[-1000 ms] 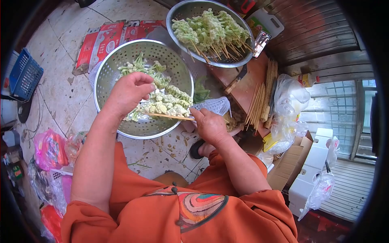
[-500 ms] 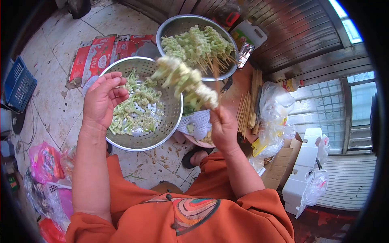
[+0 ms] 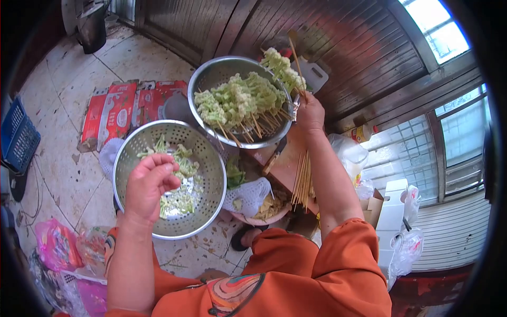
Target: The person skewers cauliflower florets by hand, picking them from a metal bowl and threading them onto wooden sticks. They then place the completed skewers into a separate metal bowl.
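Note:
My right hand (image 3: 311,112) grips a cauliflower skewer (image 3: 283,68) by its lower end, at the right rim of a steel bowl (image 3: 198,79). A thin bare stick (image 3: 294,53) also rises from that hand. Inside the bowl lies a pile of cauliflower skewers (image 3: 240,100), their stick ends pointing toward me. My left hand (image 3: 150,187) is over a perforated steel colander (image 3: 214,195), its fingers curled in with nothing visible between them. Loose cauliflower florets (image 3: 185,169) lie in the colander, partly hidden by this hand.
Bamboo sticks (image 3: 302,182) and a knife (image 3: 275,156) lie on a reddish board right of the bowl. A pink basin (image 3: 269,216) holds scraps and white foam netting (image 3: 248,196). Flattened red cardboard (image 3: 113,113) covers floor tiles. A white jug (image 3: 315,76) stands behind.
My right hand has carried the cauliflower skewer up and right, from above the colander to the bowl's far right rim. My left hand stays over the colander. The view has shifted.

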The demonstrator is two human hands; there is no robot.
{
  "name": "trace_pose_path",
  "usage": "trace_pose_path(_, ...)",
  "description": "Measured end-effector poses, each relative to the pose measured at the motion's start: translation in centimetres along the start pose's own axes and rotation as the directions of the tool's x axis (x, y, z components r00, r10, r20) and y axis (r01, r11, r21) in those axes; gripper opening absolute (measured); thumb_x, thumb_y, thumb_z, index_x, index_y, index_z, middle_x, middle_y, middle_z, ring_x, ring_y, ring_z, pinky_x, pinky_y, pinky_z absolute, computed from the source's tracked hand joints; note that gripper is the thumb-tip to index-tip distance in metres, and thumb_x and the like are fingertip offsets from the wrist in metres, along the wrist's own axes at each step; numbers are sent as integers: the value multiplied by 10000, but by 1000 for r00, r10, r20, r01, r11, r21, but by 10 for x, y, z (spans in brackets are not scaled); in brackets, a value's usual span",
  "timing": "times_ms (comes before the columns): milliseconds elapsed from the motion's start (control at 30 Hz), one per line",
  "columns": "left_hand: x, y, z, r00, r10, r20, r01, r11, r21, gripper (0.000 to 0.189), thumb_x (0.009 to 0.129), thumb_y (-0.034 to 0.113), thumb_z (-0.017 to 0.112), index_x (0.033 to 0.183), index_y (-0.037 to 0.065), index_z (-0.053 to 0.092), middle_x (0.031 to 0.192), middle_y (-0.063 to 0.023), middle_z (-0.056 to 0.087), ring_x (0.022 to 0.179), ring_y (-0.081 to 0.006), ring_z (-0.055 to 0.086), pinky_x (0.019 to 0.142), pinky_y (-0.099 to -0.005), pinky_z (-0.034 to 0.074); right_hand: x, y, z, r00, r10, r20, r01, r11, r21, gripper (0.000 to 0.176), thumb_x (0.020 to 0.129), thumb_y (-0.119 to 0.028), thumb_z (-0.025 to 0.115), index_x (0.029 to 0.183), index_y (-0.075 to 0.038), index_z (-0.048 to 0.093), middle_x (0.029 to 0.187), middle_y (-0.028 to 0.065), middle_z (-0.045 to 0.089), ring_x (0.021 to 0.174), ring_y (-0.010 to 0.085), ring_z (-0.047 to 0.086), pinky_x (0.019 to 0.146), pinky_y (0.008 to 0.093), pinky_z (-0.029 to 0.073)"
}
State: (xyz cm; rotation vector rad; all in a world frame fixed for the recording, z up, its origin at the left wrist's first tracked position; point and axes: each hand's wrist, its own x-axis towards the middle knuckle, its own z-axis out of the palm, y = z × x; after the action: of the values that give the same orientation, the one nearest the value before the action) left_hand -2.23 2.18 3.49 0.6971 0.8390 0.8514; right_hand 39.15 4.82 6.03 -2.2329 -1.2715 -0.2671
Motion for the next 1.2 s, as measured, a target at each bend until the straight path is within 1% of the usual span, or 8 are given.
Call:
trace_pose_path(167, 2, -3, 16, 999, -42, 27, 41, 998, 43, 138, 838, 81, 582, 970, 40, 577, 884, -65, 628, 650, -117, 613, 627, -259, 534, 18, 62, 63, 996, -55, 75, 63, 992, -106, 230, 880, -191, 533, 1059, -111, 653, 852, 132, 668, 795, 275, 645, 720, 357, 483)
trace_pose_path(267, 2, -4, 21, 998, -57, 37, 54, 997, 60, 154, 829, 83, 612, 970, 24, 596, 871, -58, 630, 663, -106, 601, 648, -251, 527, 20, 83, 76, 952, 51, 301, -60, 998, 20, 231, 880, -171, 524, 1047, -77, 654, 782, 88, 654, 716, 179, 616, 681, 320, 472)
trace_pose_path(333, 2, -6, 23, 997, -58, 47, 54, 996, 69, 158, 828, 87, 618, 970, 22, 597, 871, -57, 630, 666, -104, 601, 650, -250, 526, 19, 88, 73, 910, 76, 407, -126, 987, 98, 281, 869, -235, 517, 1082, -87, 623, 944, 220, 635, 916, 365, 610, 798, 406, 468)
trace_pose_path(667, 0, -14, 22, 997, -54, 53, 47, 990, 133, 163, 826, 99, 615, 971, 25, 600, 851, -50, 631, 658, -102, 599, 634, -241, 512, -38, 42, -11, 976, 50, 211, -56, 998, 22, 288, 891, -235, 483, 1033, -37, 637, 925, 212, 639, 884, 374, 605, 772, 425, 461)
trace_pose_path(733, 0, -14, 17, 998, -59, 25, 54, 985, 164, 170, 824, 103, 613, 975, 25, 602, 835, -44, 628, 654, -100, 594, 629, -239, 506, -62, 36, -21, 999, -53, -8, 53, 997, 53, 291, 902, -234, 462, 1007, -33, 645, 920, 209, 641, 874, 396, 595, 765, 435, 460)
trace_pose_path(967, 14, -5, -19, 986, 150, -76, -96, 874, 476, 191, 825, 118, 605, 999, 41, 607, 872, -10, 614, 664, -92, 563, 633, -235, 479, -178, -44, -40, 853, -7, 523, -266, 855, 446, 267, 913, -215, 512, 1004, 1, 640, 716, 44, 581, 681, 123, 548, 630, 274, 438)
trace_pose_path(1067, 22, -10, -38, 976, 206, -72, -85, 662, 745, 173, 816, 124, 612, 957, 23, 623, 821, -20, 627, 669, -101, 574, 618, -239, 470, -214, -75, -36, 729, -60, 682, -408, 762, 503, 301, 946, -260, 510, 1031, 4, 628, 704, 16, 546, 660, 102, 500, 601, 249, 416)
trace_pose_path(1200, 33, -41, -69, 995, 97, 29, -49, 208, 977, 147, 762, 153, 614, 859, 69, 685, 814, -133, 675, 779, -264, 654, 732, -354, 500, -237, -93, -29, 670, -244, 701, -383, 696, 608, 335, 969, -296, 478, 1071, -13, 627, 704, -20, 503, 660, 68, 461, 595, 228, 400)
